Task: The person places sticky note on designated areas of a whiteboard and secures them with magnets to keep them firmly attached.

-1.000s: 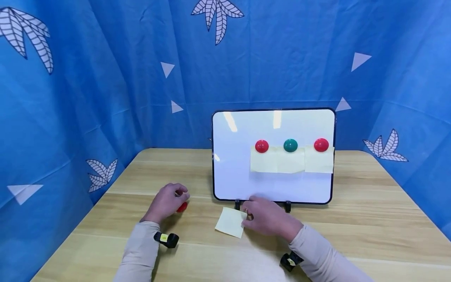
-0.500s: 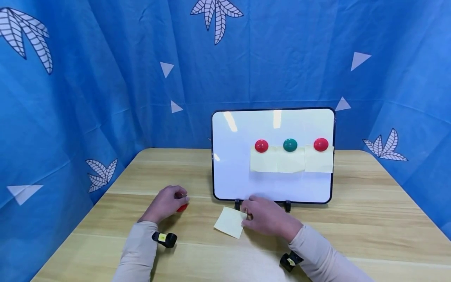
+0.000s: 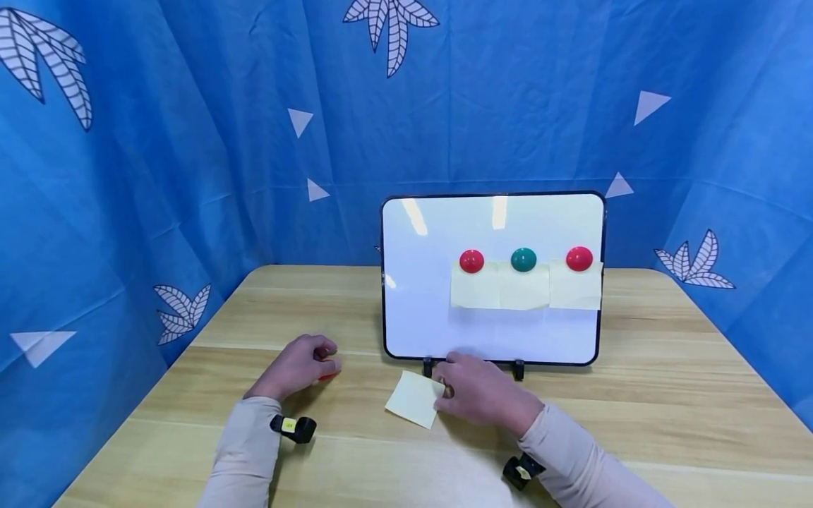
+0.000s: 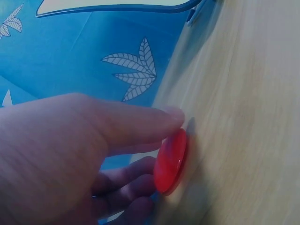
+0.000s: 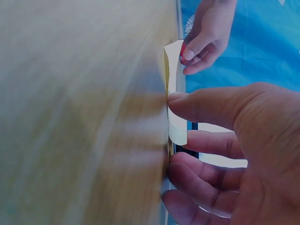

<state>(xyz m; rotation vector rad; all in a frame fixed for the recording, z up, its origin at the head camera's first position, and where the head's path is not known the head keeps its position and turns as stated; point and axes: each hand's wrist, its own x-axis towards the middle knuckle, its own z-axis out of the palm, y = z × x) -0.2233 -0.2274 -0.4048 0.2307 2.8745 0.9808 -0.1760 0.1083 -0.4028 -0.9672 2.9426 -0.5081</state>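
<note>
My left hand (image 3: pixel 297 367) is low over the table at the left, with thumb and fingers on either side of a round red magnet (image 4: pixel 170 161). In the left wrist view the magnet stands tilted on its edge at the wood, and the head view shows only a sliver of it. Nearer the middle, my right hand (image 3: pixel 479 391) pinches the right edge of a pale yellow sticky note (image 3: pixel 413 399). That note slants just above the tabletop, its far end curling in the right wrist view (image 5: pixel 177 89).
Behind my right hand a whiteboard (image 3: pixel 416 317) stands on black feet (image 3: pixel 519 370). Three pale notes (image 3: pixel 475 293) hang there in a row, under a red magnet (image 3: pixel 472 261), a green magnet (image 3: pixel 524 259) and another red magnet (image 3: pixel 579 259). A blue patterned curtain (image 3: pixel 254 92) surrounds the table.
My left hand has shifted slightly left and its thumb has come down over the red magnet, covering more of it. The right hand and its sticky note have barely moved.
</note>
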